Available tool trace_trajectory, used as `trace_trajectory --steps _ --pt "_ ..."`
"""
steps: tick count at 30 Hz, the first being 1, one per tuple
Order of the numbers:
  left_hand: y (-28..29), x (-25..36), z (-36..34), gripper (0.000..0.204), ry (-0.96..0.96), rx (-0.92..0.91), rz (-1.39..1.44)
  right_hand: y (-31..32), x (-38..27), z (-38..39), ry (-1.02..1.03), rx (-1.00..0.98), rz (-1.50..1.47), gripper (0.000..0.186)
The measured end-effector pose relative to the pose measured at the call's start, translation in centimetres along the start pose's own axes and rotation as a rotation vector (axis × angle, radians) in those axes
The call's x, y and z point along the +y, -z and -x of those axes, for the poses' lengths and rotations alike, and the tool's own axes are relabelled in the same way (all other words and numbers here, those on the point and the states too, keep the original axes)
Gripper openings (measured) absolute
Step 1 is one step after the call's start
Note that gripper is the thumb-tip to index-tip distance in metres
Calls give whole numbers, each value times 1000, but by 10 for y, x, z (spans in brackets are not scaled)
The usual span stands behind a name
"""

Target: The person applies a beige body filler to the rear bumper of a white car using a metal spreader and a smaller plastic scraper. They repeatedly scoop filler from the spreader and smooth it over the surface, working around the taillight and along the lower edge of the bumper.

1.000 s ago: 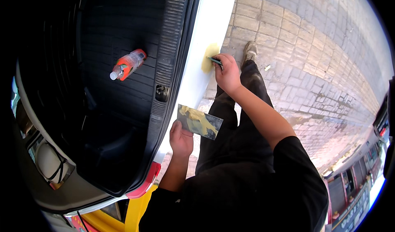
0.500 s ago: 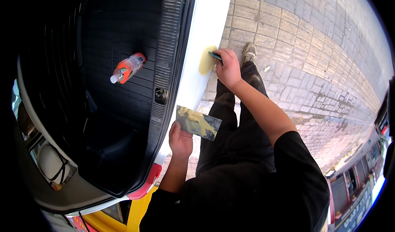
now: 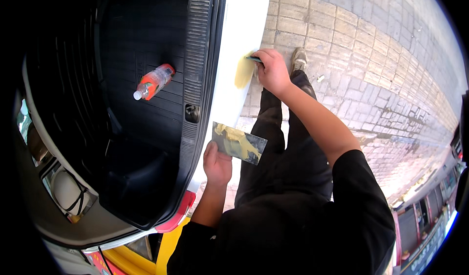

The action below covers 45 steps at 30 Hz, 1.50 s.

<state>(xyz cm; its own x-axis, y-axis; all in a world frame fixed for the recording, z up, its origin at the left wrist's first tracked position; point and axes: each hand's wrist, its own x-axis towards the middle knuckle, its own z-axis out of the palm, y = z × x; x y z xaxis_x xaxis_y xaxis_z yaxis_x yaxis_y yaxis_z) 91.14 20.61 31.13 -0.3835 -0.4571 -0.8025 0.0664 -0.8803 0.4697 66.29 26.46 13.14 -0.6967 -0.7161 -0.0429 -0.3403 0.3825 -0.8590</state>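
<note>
My right hand [image 3: 273, 72] pinches a small dark scraper [image 3: 253, 59], its edge on the upper end of a pale yellow patch of filler [image 3: 243, 74]. The patch lies on the white bumper [image 3: 239, 36] of a car with its rear open. Closer to my body, my left hand [image 3: 217, 164] grips the near left end of a flat dark rectangular plate [image 3: 239, 143]. Yellow filler is smeared across the plate's upper face. My left thumb rests along its edge, while the other fingers are mostly hidden beneath.
A plastic bottle [image 3: 154, 82] with a red label and white cap lies in the black trunk [image 3: 141, 36]. The ribbed trunk sill [image 3: 198, 40] runs beside the bumper. A red tail light [image 3: 180, 213] is near my left elbow. Paving bricks [image 3: 337, 36] cover the ground by my shoes.
My right hand has shifted slightly up with the scraper, toward the far end of the yellow patch. The left hand still holds the plate, nearly in the same place.
</note>
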Motion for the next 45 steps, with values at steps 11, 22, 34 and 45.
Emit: trace_trajectory --steps 11,22,34,45 --pt "-1 -5 -2 37 -4 32 -12 -31 -8 52 7 39 -19 31" --pt "-20 -10 3 34 44 -27 -84 -36 -15 81 -28 -77 -86 26" --pt "-44 -9 2 36 36 -4 -81 22 9 -2 -287 -95 -304 18" --pt "-38 -12 -3 36 50 18 -56 -18 -3 38 10 -31 -79 24"
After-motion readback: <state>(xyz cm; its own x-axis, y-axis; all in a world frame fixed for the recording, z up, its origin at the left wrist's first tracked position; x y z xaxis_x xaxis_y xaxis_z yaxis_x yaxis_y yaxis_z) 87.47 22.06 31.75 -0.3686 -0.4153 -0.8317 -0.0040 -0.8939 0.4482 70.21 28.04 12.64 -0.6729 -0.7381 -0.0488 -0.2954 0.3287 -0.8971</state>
